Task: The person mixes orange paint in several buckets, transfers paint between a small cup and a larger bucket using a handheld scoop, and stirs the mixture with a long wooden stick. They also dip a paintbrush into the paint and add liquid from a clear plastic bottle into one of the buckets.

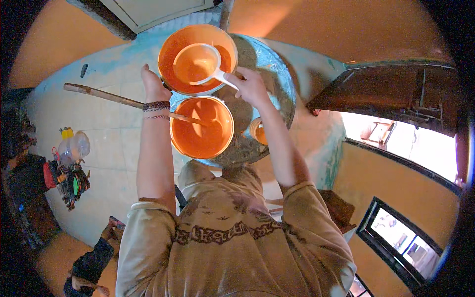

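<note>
My left hand (155, 83) is beside the left rim of the far orange bucket (171, 42), fingers stretched upward; I cannot tell if it touches. My right hand (247, 86) grips the white handle of a dipper (195, 63), whose orange-filled bowl is over that bucket's interior. A nearer bucket (193, 136) holds orange liquid, with a long wooden stick (106, 96) leaning across its left rim into it. Both buckets stand on a round paint-spattered surface (255, 156), beside a small orange container (260, 131) at the right.
At the left, a clutter of items and translucent containers (74, 143) lies on the pale floor (109, 163). A seated person (94, 262) at lower left holds a small device. Behind are orange walls and a door (148, 15); a dark wooden structure (386, 94) stands at right.
</note>
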A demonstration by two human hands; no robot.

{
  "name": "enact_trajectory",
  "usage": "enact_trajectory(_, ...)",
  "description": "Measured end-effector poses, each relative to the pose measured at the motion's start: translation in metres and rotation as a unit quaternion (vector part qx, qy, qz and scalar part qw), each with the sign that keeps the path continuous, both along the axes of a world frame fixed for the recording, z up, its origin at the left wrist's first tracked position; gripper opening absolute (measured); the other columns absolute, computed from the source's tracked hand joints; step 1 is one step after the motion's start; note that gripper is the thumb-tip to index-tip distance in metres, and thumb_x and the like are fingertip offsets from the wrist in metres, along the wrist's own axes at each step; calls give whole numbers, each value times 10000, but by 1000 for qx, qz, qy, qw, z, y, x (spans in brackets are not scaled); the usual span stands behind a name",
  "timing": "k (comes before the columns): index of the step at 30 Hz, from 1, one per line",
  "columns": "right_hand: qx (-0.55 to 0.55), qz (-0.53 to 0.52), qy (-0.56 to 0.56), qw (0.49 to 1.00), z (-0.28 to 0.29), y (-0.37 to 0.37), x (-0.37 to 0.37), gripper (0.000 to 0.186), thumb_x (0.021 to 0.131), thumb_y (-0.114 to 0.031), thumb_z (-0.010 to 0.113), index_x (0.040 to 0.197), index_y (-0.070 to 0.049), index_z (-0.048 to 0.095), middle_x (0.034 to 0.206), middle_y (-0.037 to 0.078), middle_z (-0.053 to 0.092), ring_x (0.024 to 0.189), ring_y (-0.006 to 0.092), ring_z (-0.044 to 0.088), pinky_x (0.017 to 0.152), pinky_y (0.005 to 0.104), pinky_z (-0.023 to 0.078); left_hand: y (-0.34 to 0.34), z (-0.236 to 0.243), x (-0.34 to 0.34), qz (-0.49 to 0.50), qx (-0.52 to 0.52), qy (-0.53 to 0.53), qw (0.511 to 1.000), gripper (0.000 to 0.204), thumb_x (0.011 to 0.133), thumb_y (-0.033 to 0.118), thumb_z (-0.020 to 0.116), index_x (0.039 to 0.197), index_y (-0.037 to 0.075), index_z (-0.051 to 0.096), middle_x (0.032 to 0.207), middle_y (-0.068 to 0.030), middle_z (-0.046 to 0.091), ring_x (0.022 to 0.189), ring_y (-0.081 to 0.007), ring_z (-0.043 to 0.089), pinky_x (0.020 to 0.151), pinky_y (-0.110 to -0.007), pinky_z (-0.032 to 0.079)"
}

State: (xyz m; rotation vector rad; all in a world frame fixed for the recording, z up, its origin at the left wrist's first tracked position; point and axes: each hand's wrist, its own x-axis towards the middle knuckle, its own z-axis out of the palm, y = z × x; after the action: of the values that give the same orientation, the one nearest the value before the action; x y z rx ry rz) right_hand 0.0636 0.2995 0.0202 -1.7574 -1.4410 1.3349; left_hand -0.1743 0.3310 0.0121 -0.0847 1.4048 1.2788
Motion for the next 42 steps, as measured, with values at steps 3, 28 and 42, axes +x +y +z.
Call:
enact_trajectory(3,7,-2,24,1000,5,3,15,334,790,-329,649,955,-39,657,693,73,634,449,146,568,449,281,466,0,-3,-6,-24,-4,-13,1000,799,826,564,323,1335,-25,142,1240,-215,367,1122,-332,419,900,-479,372)
enact_trajectory(28,130,-117,18,984,2,-23,5,327,830,-313,587,889,2,651,764,175,644,737,265,633,688,372,474,-89,39,153,-182,146,95,968,215,905,214,501,951,21,584,843,-13,580,778,-90,525,667,-247,420)
enact_trajectory(42,18,-43,-285,957,-132,11,138,431,686,-397,681,953,-61,643,943,161,637,897,293,612,812,387,471,-92,7,127,-168,74,21,983,147,891,213,538,876,69,563,720,16,519,641,-85,497,586,-246,415)
